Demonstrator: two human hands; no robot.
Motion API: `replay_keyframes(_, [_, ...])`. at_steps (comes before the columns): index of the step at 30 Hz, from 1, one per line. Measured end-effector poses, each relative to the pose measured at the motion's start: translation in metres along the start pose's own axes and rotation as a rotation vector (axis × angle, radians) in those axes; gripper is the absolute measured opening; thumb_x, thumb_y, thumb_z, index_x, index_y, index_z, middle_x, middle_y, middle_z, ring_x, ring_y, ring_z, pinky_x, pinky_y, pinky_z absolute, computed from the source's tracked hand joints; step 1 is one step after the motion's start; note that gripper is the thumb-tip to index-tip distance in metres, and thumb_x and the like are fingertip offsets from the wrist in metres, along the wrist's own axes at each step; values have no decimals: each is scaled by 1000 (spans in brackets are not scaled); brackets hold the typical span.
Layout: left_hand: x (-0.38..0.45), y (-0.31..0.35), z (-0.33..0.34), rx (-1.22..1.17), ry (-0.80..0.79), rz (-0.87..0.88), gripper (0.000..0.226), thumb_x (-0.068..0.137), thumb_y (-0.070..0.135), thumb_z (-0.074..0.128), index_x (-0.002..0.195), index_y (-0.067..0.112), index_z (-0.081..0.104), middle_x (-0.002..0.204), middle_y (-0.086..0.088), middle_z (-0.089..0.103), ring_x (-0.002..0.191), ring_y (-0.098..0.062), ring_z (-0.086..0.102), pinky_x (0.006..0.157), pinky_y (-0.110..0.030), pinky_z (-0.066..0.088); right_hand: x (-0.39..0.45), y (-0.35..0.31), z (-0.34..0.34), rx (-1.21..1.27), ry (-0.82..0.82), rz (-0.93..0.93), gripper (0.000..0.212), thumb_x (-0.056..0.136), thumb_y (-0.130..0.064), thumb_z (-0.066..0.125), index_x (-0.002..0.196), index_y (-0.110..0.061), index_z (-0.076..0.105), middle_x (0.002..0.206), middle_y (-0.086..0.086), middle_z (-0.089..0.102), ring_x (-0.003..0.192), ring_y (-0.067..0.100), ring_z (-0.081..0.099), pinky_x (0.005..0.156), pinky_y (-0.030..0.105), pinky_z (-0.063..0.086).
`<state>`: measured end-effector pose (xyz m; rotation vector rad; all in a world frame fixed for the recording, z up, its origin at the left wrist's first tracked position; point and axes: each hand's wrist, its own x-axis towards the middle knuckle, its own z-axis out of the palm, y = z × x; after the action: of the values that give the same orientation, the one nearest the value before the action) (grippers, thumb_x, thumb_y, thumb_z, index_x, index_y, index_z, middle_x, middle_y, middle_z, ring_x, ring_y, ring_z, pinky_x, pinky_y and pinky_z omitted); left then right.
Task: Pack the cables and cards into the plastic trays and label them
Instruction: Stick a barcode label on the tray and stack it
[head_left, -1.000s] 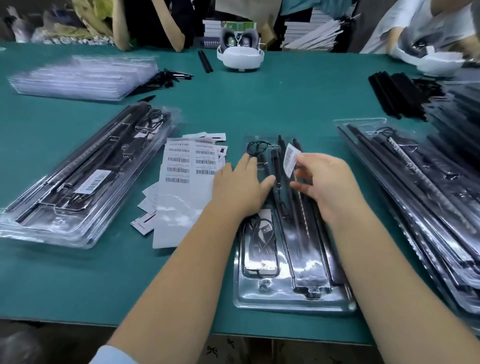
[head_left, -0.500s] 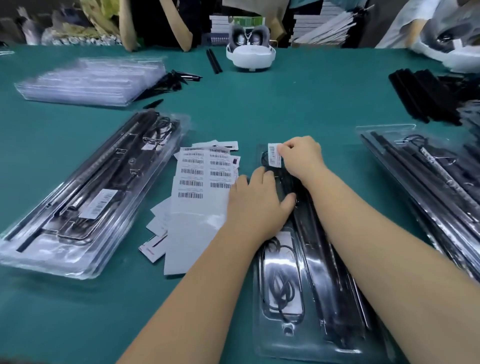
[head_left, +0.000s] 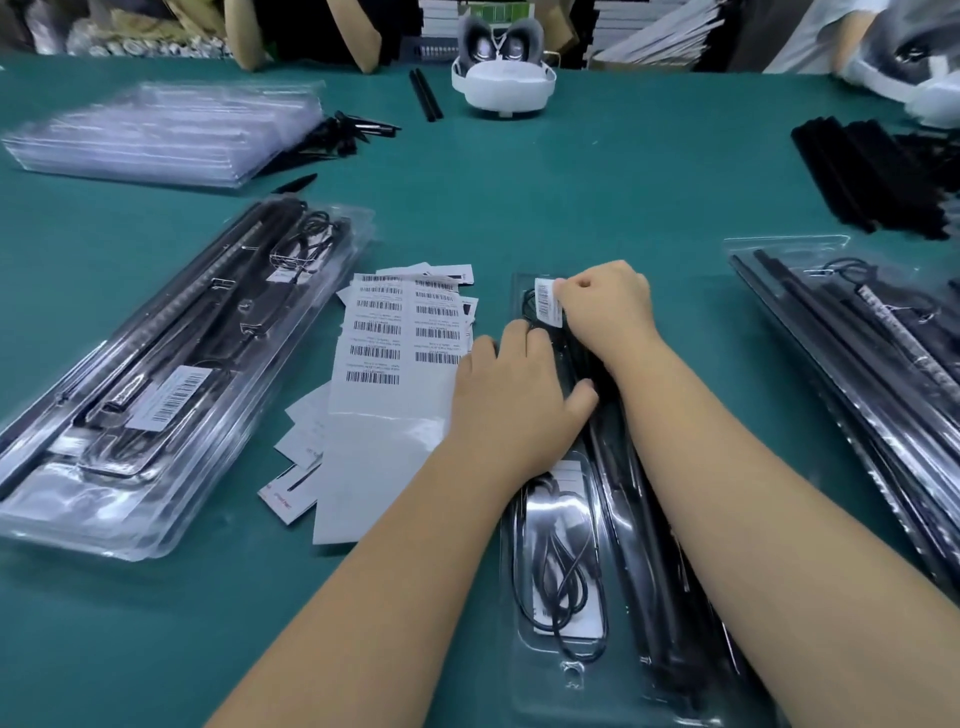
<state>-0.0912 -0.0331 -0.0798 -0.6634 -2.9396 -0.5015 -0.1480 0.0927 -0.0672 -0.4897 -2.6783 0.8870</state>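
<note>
A clear plastic tray (head_left: 582, 670) lies lengthwise in front of me, holding a coiled black cable (head_left: 558, 571) on a white card and long black strips. My left hand (head_left: 514, 400) rests flat on the tray's middle, fingers straight. At the tray's far end my right hand (head_left: 605, 306) pinches a small white barcode label (head_left: 546, 301), held against the tray's top. A sheet of barcode labels (head_left: 400, 338) lies just left of the tray.
A stack of packed trays (head_left: 156, 374) with a label sits on the left, another stack (head_left: 872, 374) on the right. Empty trays (head_left: 161, 135) are piled far left. Black strips (head_left: 867, 171), loose cards (head_left: 296, 483) and a white headset (head_left: 503, 78) lie on the green table.
My right hand carried the label from over the tray's middle to its far end and lowered it there. My left hand stayed pressed on the tray. The view moved closer.
</note>
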Motion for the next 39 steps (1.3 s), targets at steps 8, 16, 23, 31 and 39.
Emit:
replay_keyframes(8, [0, -1, 3, 7, -2, 2, 69, 92, 51, 39, 148, 15, 21, 144, -4, 33, 119, -30, 35, 99, -39, 29, -3, -3, 1, -145, 2, -47, 44, 89, -20, 45, 46, -18, 36, 63, 9, 37, 80, 27, 32, 82, 34, 34])
replay_keyframes(16, [2, -4, 3, 48, -54, 30, 64, 95, 52, 31, 149, 18, 22, 156, 2, 16, 126, -30, 24, 103, -41, 25, 16, -1, -1, -120, -67, 124, 66, 76, -51, 73, 117, -4, 52, 110, 9, 48, 111, 29, 50, 83, 34, 41])
replay_keyframes(23, [-1, -1, 2, 53, -23, 45, 61, 95, 49, 34, 145, 14, 27, 151, -2, 25, 122, -28, 28, 99, -40, 27, 33, 0, -8, -296, -157, 99, 50, 81, -57, 63, 67, -13, 44, 63, 2, 42, 66, 26, 45, 47, 28, 26])
replay_keyframes(31, [0, 1, 3, 18, -23, -67, 66, 91, 54, 38, 134, 3, 32, 129, -12, 41, 117, -28, 32, 99, -36, 27, 27, 9, -8, -244, -244, -77, 54, 68, -72, 65, 87, -24, 49, 104, -1, 46, 87, 19, 51, 65, 32, 38])
replay_keyframes(39, [2, 1, 2, 39, -55, -54, 68, 92, 53, 35, 137, 2, 31, 130, -13, 42, 119, -30, 33, 102, -37, 26, 17, 24, -13, -143, -339, -260, 52, 73, -59, 68, 117, -34, 56, 110, -4, 39, 116, 19, 42, 93, 30, 33])
